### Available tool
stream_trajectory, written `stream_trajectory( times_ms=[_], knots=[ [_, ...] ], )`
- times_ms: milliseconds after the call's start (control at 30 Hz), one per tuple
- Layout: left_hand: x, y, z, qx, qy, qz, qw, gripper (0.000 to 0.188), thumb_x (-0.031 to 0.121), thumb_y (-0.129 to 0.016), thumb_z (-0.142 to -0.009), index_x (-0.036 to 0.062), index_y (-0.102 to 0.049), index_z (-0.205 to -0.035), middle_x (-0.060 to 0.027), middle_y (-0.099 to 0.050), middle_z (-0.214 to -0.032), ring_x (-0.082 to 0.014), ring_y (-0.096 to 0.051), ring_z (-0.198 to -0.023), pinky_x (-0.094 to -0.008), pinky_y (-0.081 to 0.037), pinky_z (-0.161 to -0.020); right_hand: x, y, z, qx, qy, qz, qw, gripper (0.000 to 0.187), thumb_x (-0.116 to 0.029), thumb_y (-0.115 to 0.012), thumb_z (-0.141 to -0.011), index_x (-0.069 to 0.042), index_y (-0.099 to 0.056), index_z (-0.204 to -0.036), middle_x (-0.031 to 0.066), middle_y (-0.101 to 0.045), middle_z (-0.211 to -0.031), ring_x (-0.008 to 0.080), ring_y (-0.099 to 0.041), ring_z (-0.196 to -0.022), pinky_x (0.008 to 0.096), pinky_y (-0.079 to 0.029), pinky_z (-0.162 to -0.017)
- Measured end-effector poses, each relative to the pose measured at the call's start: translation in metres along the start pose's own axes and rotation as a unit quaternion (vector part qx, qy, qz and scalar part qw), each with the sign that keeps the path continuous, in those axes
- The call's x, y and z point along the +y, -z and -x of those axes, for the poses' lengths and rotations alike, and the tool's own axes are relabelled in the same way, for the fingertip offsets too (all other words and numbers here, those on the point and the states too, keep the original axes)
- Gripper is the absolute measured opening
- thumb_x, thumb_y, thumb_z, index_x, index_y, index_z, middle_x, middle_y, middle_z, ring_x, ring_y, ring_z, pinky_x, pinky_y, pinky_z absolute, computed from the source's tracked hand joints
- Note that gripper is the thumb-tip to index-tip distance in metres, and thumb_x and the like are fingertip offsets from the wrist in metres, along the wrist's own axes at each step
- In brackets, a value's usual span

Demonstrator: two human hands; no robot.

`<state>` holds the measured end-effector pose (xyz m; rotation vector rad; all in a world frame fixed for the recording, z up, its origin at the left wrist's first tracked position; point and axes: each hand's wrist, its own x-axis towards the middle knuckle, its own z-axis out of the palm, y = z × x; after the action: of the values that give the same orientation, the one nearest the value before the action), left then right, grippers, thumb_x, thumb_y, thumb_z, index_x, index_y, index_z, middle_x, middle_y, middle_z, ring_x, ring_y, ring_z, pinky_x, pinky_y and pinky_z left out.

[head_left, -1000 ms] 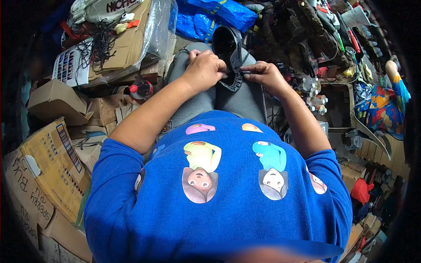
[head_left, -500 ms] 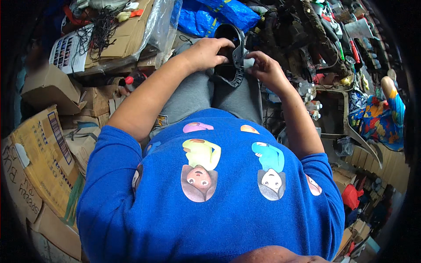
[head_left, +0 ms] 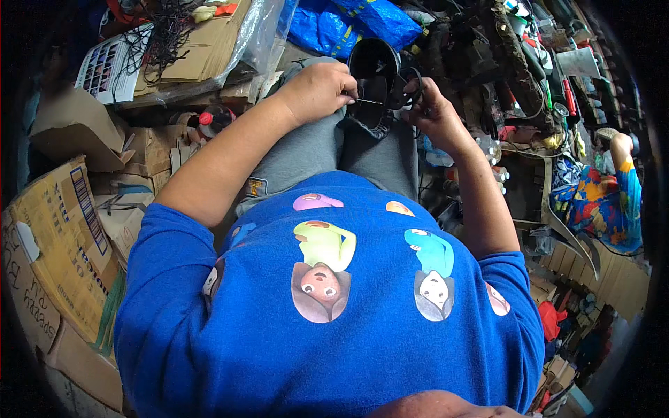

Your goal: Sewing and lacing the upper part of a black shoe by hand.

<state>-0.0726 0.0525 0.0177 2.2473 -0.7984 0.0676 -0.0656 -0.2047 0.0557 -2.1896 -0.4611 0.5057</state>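
Across my lap lies a black shoe, its opening facing up and a gathered edge on the side nearest me. My left hand is closed at the shoe's left side, fingers pinched on a thin, pale, needle-like piece that reaches over the shoe. I cannot tell whether it is a needle or taut thread. At the shoe's right side, my right hand is closed around a black strap, held out from the shoe. Part of that grip is hidden in shadow.
Cardboard boxes crowd my left, with flat cardboard and tangled black cord farther off. A blue bag lies beyond the shoe. Tools and plastic bottles clutter the right. Another person's colourful clothing shows at far right.
My left fingers have drawn back left from over the shoe into a pinch, and the thin pale piece now shows. My right hand has shifted right with the strap; the whitish piece beside it is out of sight.
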Motion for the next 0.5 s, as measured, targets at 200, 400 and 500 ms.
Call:
stream_trajectory(
  times_ms=[200, 400, 500],
  knots=[
    [0.008, -0.002, -0.002, 0.114, -0.030, -0.114, 0.987, 0.013, 0.022, -0.071, -0.070, 0.0125, -0.068, -0.079, -0.0056, -0.061, -0.082, -0.0212, -0.056, -0.095, -0.0390, -0.037, -0.086, 0.021, -0.005, -0.001, -0.010, 0.007, -0.131, 0.991, 0.042, 0.006, -0.064, -0.077, -0.010, -0.044, -0.110, -0.0040, -0.046, -0.094, 0.0048, -0.046, -0.078, 0.0222, -0.040, -0.071],
    [0.019, -0.014, -0.021, -0.048, 0.030, -0.130, 0.990, 0.014, 0.024, -0.071, -0.069, 0.0167, -0.068, -0.081, 0.0000, -0.060, -0.085, -0.0185, -0.054, -0.097, -0.0398, -0.031, -0.086, 0.013, -0.008, -0.002, -0.003, 0.015, -0.172, 0.985, 0.043, 0.008, -0.064, -0.076, -0.009, -0.046, -0.111, -0.0036, -0.047, -0.089, 0.0053, -0.047, -0.078, 0.0217, -0.040, -0.071],
    [0.022, -0.013, -0.018, 0.004, -0.051, -0.132, 0.990, 0.011, 0.020, -0.070, -0.070, 0.0154, -0.064, -0.079, 0.0017, -0.058, -0.083, -0.0182, -0.054, -0.093, -0.0398, -0.032, -0.085, 0.023, -0.008, -0.003, 0.008, 0.010, -0.174, 0.985, 0.044, 0.009, -0.065, -0.074, -0.009, -0.049, -0.111, -0.0042, -0.043, -0.078, 0.0060, -0.045, -0.074, 0.0210, -0.039, -0.069]
  ],
)
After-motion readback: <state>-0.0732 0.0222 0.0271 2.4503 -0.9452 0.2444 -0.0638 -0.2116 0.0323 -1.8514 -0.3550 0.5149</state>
